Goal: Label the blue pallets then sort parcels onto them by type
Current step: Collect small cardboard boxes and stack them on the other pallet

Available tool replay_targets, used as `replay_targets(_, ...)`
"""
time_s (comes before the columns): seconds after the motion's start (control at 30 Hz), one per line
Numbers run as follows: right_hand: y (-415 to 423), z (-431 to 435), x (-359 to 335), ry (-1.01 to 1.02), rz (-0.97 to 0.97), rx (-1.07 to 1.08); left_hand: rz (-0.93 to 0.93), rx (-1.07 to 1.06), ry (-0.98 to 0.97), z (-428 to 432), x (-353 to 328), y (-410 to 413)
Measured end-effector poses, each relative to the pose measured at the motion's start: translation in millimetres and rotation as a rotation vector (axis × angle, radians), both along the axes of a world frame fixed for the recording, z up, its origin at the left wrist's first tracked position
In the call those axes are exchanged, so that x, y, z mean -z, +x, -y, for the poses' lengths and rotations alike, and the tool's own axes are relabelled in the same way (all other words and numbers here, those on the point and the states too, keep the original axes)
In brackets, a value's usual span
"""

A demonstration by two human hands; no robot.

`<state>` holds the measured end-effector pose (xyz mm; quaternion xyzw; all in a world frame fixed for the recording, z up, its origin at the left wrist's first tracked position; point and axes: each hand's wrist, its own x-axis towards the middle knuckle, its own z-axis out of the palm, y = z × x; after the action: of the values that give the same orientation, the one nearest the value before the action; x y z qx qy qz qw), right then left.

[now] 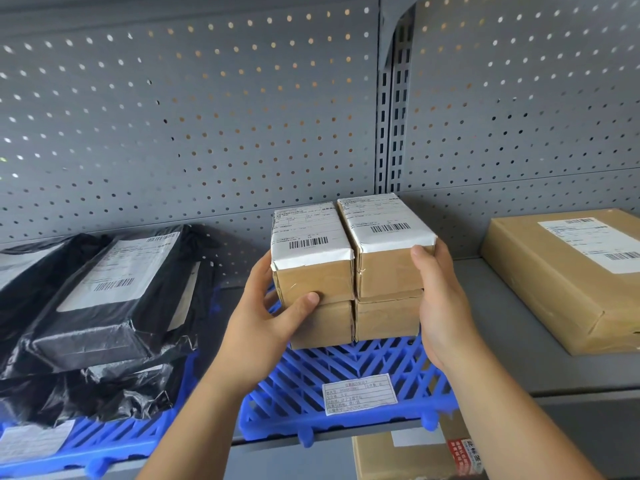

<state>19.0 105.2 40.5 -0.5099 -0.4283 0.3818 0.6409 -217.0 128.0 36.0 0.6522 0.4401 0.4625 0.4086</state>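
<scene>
So the four small cardboard boxes (349,271), stacked two over two with white shipping labels on the top pair, are bunched together toward the back of the middle blue pallet (346,379). They're either sitting on it or just barely above it, can't tell which. The left hand (266,313) clamps the left side with its thumb across the front, and the right hand (440,299) presses in on the right side with its thumb at the top corner. The fingers go round the back out of sight, but it's a proper two-handed squeeze on the whole block. That pallet already has its paper label (360,393) near the front edge, so I'd say labelling is done and this is the sorting step, small boxes going here. The left blue pallet (114,441) carries the black poly-bag parcels (104,299), and a large flat cardboard parcel (561,271) lies on the bare grey shelf (502,323) to the right. Next is probably squaring the block up, then letting go evenly so the top two don't slide off.
</scene>
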Motion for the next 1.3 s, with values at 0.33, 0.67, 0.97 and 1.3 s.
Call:
replay_targets(0.33,9.7,14.0,-18.6,0.017,0.039,0.038,0.028,-0.019,-0.018,8.3,-6.2,-3.3)
replay_targets(0.67,4.7,40.4,-39.5,0.217,0.328,0.198,-0.031,-0.195,0.127,40.4,-15.1,-7.7)
replay_targets(0.97,-88.2,73.3,-68.6,0.512,0.485,0.183,-0.094,-0.18,0.331,72.6,-44.8,-62.7)
replay_targets(1.3,-225.3,70.4,-63.0,0.272,0.471,-0.102,-0.042,-0.224,0.441,94.3,-59.7,-200.3)
